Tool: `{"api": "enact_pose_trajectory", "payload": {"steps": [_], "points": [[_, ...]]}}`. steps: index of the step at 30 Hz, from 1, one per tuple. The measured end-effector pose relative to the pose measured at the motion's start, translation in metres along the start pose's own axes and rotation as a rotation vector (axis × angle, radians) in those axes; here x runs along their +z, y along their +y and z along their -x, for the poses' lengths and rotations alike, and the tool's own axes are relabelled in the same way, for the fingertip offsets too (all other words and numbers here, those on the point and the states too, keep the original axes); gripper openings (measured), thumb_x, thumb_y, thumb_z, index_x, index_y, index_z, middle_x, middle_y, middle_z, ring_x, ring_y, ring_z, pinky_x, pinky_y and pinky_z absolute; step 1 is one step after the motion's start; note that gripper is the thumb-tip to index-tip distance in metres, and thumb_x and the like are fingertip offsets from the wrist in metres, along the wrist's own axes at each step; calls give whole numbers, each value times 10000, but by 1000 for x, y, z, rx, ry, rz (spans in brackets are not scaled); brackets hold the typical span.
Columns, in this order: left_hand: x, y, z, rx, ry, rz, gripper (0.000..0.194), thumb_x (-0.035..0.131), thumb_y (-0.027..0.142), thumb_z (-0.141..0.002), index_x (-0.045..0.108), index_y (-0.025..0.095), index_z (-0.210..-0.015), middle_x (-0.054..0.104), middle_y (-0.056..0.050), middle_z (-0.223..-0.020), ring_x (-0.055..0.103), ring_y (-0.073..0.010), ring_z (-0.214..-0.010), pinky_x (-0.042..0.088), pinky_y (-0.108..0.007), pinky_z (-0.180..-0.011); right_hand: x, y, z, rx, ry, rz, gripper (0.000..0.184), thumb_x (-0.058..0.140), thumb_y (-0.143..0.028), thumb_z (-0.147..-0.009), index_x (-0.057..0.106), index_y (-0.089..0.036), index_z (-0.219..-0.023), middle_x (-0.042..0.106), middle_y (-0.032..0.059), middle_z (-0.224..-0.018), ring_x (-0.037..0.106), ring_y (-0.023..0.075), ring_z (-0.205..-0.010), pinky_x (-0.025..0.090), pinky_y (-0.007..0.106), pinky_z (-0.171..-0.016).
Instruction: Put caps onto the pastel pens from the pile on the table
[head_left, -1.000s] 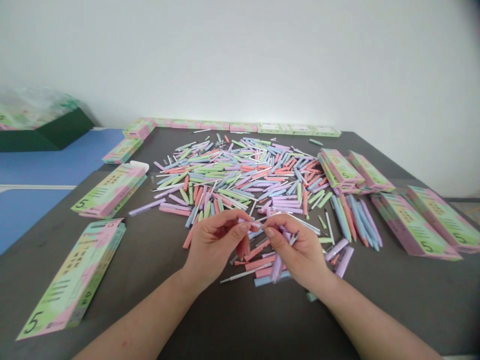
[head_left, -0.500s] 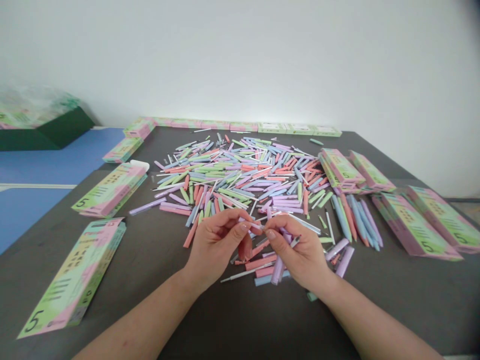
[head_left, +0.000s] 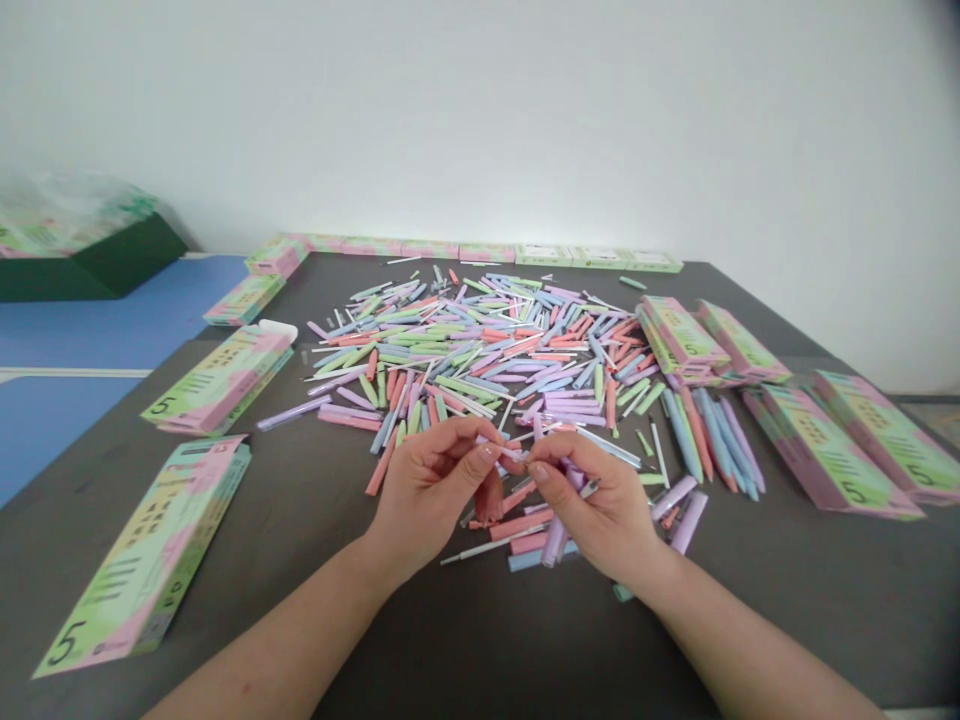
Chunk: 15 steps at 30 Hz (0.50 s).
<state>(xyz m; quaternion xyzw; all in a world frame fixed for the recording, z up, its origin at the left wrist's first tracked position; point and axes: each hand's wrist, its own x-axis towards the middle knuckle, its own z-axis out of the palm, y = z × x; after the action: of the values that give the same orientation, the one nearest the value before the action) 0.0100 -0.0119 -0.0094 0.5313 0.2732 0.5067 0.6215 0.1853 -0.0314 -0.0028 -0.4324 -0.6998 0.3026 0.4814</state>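
Observation:
Just in front of the pen pile, my left hand [head_left: 431, 495] pinches a short light-purple pen part [head_left: 511, 453] between thumb and fingertips. The thumb and forefinger of my right hand [head_left: 611, 510] close on the other end of that part. A purple pen barrel [head_left: 555, 538] is tucked in the right hand's lower fingers and sticks out below them. A thin refill [head_left: 590, 488] with a dark tip pokes out beside it. Fingertips hide the joint where the two hands meet. Beneath the hands lie red barrels [head_left: 517, 526] and a white refill [head_left: 480, 549].
A wide pile of pastel pen parts [head_left: 450, 345] covers the table's middle. Sorted pens [head_left: 712, 440] lie to the right, near stacked pen boxes [head_left: 840, 450]. More boxes [head_left: 142, 560] stand at left and along the back edge. A dark green bin [head_left: 112, 260] sits far left.

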Motion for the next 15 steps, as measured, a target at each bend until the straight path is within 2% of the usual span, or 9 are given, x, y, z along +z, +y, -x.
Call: {"api": "enact_pose_trajectory", "payload": {"steps": [5,8,11,15], "points": [[5,7,2,57,76,-264,77,612,188,-877,678,156,-900,610,32,-531,557,-64,-435,469,-143,-445,1,-2,0,16,22,38,50,596,-225,-878,644,-210,-880,603,-19,-698,565,109,-607,451,223,-558],[7,8,2,110,102,-396,131,596,172,-875,690,147,-963,617,28,-584,550,-58,-432,456,-146,-435,3,-1,0,38,21,29,69,599,-256,-878,648,-208,-870,607,-11,-706,571,119,-614,459,235,-565],[5,6,2,138,65,-476,207,552,181,-903,682,140,-1058,621,17,-631,545,-57,-433,456,-163,-444,4,0,-1,52,15,-1,81,600,-275,-881,644,-208,-872,616,-10,-712,570,123,-626,460,242,-580],[2,1,2,168,-23,-501,270,488,194,-943,652,147,-1152,559,35,-588,534,-61,-445,451,-175,-479,5,3,-2,70,20,-21,87,579,-250,-891,635,-198,-851,637,-1,-745,586,124,-671,473,242,-623]]}}
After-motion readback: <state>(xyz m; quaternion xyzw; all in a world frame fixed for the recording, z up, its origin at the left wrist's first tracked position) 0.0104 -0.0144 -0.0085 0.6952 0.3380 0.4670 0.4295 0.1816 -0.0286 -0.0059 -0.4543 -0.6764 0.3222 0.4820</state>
